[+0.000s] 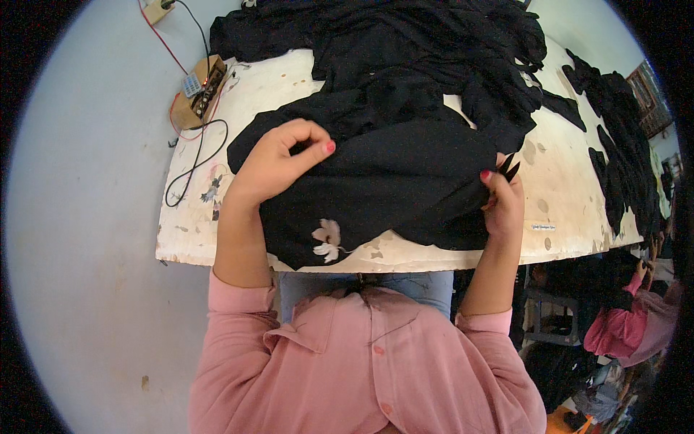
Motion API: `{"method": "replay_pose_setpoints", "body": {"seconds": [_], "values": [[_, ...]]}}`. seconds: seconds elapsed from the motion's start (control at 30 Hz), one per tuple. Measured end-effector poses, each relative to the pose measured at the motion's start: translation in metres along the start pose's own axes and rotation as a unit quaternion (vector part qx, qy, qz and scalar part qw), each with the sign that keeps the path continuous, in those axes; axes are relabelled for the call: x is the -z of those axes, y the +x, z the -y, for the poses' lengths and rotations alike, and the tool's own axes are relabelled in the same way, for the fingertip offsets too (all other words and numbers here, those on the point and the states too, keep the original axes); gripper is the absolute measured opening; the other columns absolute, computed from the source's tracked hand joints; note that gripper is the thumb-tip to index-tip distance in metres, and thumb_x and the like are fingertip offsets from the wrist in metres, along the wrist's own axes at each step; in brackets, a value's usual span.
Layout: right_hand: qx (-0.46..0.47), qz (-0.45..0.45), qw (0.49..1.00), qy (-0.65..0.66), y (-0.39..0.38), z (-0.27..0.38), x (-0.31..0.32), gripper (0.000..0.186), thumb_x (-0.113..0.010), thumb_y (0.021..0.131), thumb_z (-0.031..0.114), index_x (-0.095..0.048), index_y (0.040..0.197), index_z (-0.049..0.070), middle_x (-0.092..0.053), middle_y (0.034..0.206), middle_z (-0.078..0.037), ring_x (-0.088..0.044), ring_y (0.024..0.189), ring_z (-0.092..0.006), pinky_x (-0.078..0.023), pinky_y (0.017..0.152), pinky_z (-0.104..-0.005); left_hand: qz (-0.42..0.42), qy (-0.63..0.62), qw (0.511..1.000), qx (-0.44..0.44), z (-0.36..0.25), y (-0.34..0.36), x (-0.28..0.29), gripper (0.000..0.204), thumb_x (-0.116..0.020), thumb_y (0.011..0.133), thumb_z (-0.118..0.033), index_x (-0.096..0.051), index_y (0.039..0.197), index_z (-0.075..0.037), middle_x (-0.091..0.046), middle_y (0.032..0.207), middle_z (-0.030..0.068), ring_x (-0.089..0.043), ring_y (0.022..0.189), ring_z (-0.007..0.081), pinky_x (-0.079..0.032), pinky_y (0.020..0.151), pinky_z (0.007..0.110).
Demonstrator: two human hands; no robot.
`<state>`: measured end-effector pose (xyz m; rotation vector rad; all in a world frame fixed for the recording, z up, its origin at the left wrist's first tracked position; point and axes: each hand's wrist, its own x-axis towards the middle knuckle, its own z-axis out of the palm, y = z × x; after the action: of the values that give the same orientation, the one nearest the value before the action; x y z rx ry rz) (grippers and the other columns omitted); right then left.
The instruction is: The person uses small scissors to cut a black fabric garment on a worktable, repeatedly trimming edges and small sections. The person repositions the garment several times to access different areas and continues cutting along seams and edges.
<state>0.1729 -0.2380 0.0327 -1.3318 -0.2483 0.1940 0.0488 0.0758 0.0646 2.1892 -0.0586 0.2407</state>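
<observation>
A black fabric piece (376, 181) with a pale flower motif (325, 239) lies on the pale worktable (549, 188) before me. My left hand (282, 163) is over its left part, fingers curled toward the thumb; whatever is between the fingertips is hidden. At the fabric's right edge, my right hand (502, 206) grips small black snips (510, 166), blades pointing up, with the thumb against the cloth.
More black fabric (376, 36) is heaped at the back and along the right (614, 137). A control box (189, 108) with wires sits at the left edge beside a wall (79, 217). A co-worker in pink (622, 325) and a stool (549, 325) are at the lower right.
</observation>
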Motion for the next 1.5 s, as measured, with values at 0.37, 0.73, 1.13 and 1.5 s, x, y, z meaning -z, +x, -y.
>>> {"method": "replay_pose_setpoints", "body": {"seconds": [0.37,0.73,1.13,1.5], "values": [[0.341,0.009,0.812,-0.473,-0.03,-0.006,-0.064,0.041,-0.079,0.072,0.027,-0.063,0.103,0.005,-0.061,0.089,-0.009,-0.063,0.072,-0.0242,-0.052,0.065,-0.0323,0.052,0.142,0.974,0.17,-0.005,0.02,-0.034,0.05,-0.061,0.087,-0.044,-0.064,0.09,0.006,-0.064,0.082,0.0203,-0.062,0.071,0.0257,-0.048,0.069,0.031],[0.292,0.017,0.836,-0.464,-0.022,-0.019,-0.067,0.041,-0.077,0.072,0.021,-0.062,0.108,0.009,-0.058,0.103,-0.009,-0.065,0.081,-0.0261,-0.053,0.07,-0.0349,0.009,-0.362,0.93,0.065,-0.007,0.014,-0.029,0.036,-0.066,0.084,-0.011,-0.055,0.113,0.005,-0.062,0.105,0.0086,-0.059,0.098,0.0158,-0.048,0.084,0.028],[0.38,-0.024,0.894,-0.238,-0.006,0.023,-0.044,0.02,-0.064,0.079,-0.005,-0.066,0.098,0.002,-0.062,0.088,-0.007,-0.059,0.083,-0.0168,-0.046,0.073,-0.0241,-0.109,-0.205,0.961,-0.149,-0.053,0.024,-0.007,0.031,-0.075,0.077,-0.003,-0.063,0.106,-0.004,-0.064,0.091,0.0004,-0.058,0.083,0.0056,-0.047,0.073,0.019],[-0.011,0.012,0.995,-0.094,0.002,0.016,-0.052,0.03,-0.07,0.086,0.026,-0.066,0.106,0.003,-0.064,0.084,-0.001,-0.052,0.069,-0.006,-0.038,0.063,-0.0187,-0.019,-0.088,0.991,0.1,-0.022,0.054,-0.027,0.048,-0.057,0.092,-0.046,-0.062,0.106,-0.001,-0.065,0.1,0.0091,-0.058,0.1,0.0136,-0.042,0.091,0.026]]}}
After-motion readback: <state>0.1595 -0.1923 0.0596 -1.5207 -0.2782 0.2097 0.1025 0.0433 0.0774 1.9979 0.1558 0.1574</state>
